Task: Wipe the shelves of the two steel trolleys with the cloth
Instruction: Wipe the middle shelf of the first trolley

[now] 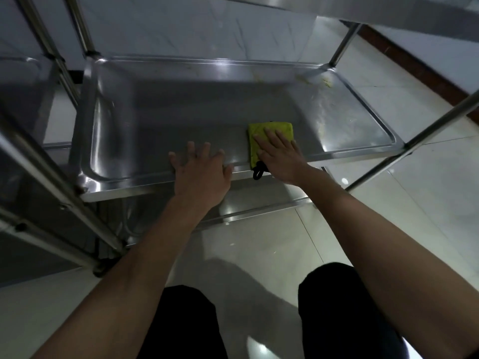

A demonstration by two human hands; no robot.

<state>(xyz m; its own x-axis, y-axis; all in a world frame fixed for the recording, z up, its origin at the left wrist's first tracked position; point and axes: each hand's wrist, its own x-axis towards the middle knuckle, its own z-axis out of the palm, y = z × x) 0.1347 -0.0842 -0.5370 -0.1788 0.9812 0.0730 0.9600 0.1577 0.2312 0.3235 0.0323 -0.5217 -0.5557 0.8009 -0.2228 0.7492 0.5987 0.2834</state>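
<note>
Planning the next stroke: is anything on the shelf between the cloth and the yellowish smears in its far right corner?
Nothing visible: bare steel shelf lies between cloth and smears.

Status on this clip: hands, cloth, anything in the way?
Right hand flat on the green cloth, pressing it to the middle shelf. Left hand open, braced on the shelf's front rim. Yellowish smears at far right corner. Nothing blocking.

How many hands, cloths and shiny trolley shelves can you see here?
Hands: 2, the left hand and the right hand
Cloths: 1, the yellow-green cloth
Trolley shelves on the trolley in front: 3, the top shelf, the middle shelf and the bottom shelf
Total: 6
</note>
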